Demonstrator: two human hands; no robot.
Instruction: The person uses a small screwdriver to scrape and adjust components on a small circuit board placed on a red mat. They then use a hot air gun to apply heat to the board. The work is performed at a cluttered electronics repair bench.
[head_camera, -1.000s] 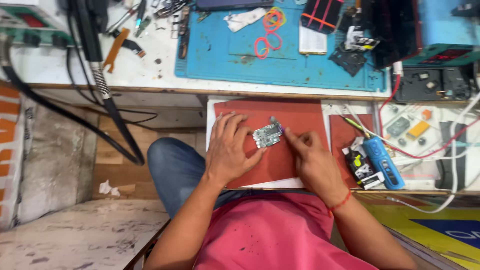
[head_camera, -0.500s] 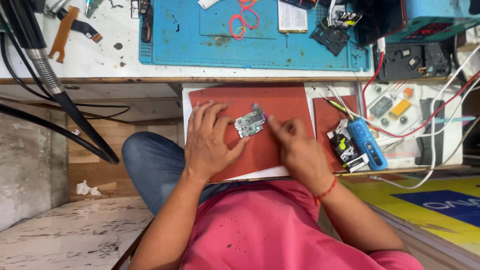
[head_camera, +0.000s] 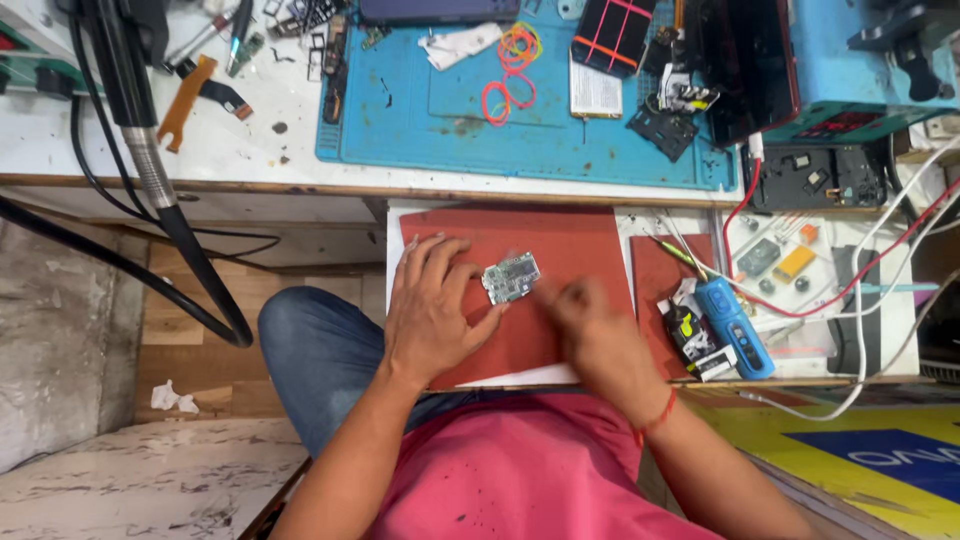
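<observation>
His left hand (head_camera: 432, 312) lies flat, fingers spread, steadying a small circuit board (head_camera: 511, 277) on the red mat (head_camera: 570, 250), while his blurred right hand (head_camera: 590, 330) hovers beside it, grip impossible to tell.

I see a white pull-out shelf (head_camera: 600, 375) carrying a red mat (head_camera: 560, 250); the white bench (head_camera: 250, 150) above carries a blue mat (head_camera: 450, 130)

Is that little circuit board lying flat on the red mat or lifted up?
Lying flat: the circuit board rests on the red mat, left hand beside it.
</observation>
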